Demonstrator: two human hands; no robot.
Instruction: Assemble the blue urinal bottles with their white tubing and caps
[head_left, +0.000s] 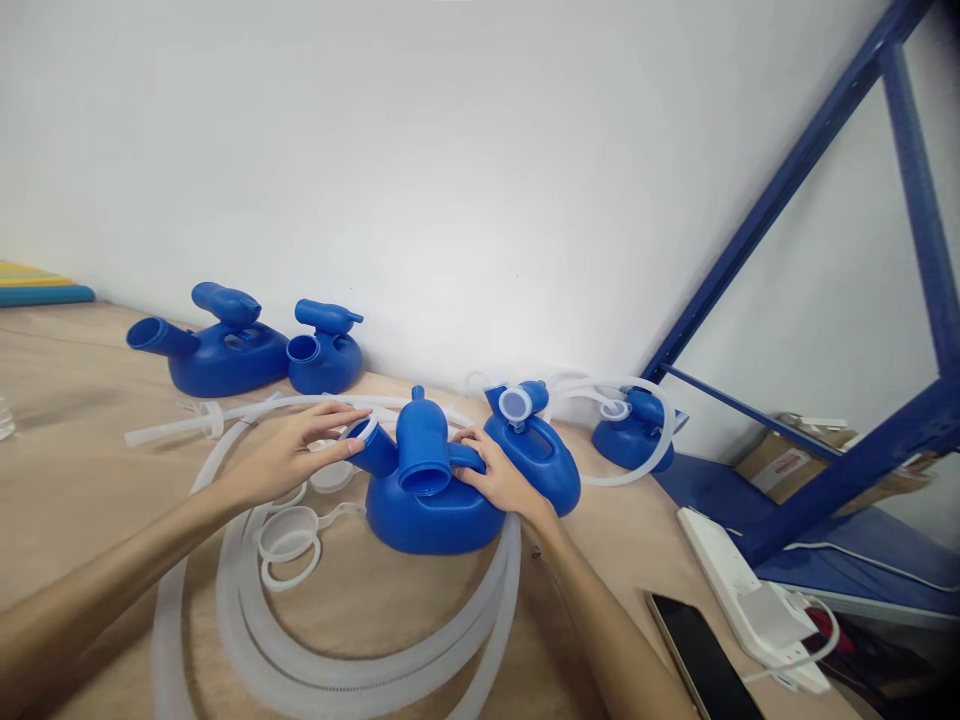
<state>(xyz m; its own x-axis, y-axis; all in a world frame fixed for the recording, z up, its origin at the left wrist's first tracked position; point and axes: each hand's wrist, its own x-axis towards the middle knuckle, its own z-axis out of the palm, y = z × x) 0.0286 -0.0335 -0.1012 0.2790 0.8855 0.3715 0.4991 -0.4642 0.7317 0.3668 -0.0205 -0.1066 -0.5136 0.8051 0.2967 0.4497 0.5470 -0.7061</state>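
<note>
You have the front bottle [427,525] standing upright on the tabletop [600,540] between your two hands. Your left hand [296,450], at the bottle's left, pinches a white ring [367,425] between thumb and fingers, right at the mouth of its spout [379,452]. Your right hand [499,475] is curled over the handle [469,458] at the bottle's right side, and seems to be steadying it. A blue funnel piece [421,435] rests on top of the bottle, its wide mouth towards you.

As far as can be judged, this bottle is only part-way fitted: the ring is at the spout, but whether it is fully seated you cannot tell from here, and no cap closes the mouth. Behind and to the left of the front bottle, two bottles, the farther one [225,365] and the nearer one [326,365], have bare, open spouts and look not yet fitted. Just behind it to the right, another bottle [544,465] already has a white cap [515,404] at its spout. Farther right of it, the last bottle [634,440] has a white fitting [615,410] and a pale hose around it.

Loose white caps with rings [289,535] lie just left of the front bottle, apparently unused, and coiled hoses [322,675] spread around its near side, with no joined end that you can make out.
</note>
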